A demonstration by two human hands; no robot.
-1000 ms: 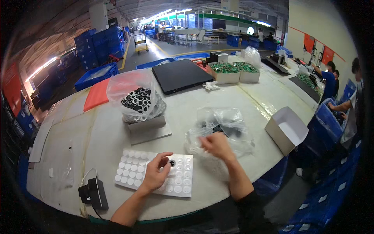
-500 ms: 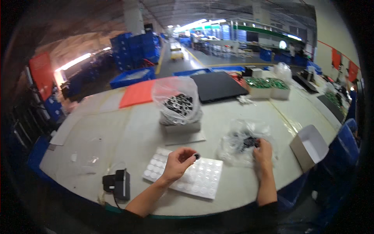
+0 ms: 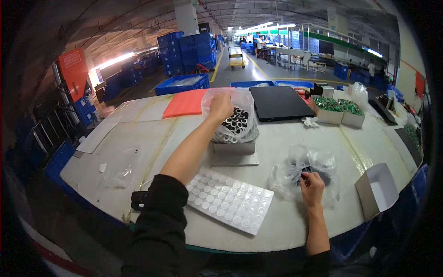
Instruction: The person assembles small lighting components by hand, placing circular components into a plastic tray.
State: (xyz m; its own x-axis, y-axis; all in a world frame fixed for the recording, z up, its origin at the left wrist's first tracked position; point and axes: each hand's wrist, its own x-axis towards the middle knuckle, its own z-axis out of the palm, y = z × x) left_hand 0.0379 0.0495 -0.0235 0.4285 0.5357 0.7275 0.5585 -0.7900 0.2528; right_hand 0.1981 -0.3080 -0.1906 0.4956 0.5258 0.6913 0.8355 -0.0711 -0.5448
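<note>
My left hand (image 3: pixel 221 107) reaches over the left side of an open clear plastic bag (image 3: pixel 251 131) of small black-and-silver rings (image 3: pixel 236 121). Its fingertips are hidden behind the hand. At the right, my right hand (image 3: pixel 312 185) is closed in a pinch at a second clear bag (image 3: pixel 286 177) holding small black parts (image 3: pixel 325 176). A small dark piece (image 3: pixel 305 170) shows at those fingertips. Between my arms lies a white tray (image 3: pixel 230 199) with rows of round white discs, set at a slant.
Under the ring bag stands a grey box (image 3: pixel 234 148). An open white carton (image 3: pixel 376 191) sits at the right. Farther back are a red foam sheet (image 3: pixel 184 104), a black panel (image 3: pixel 281 104) and boxes of green parts (image 3: pixel 328 115). My left sleeve partly covers a black device (image 3: pixel 138 201).
My left hand has moved from above the white tray, where it held a small dark round part, forward to the ring bag. My right hand stays at the bag of black parts.
</note>
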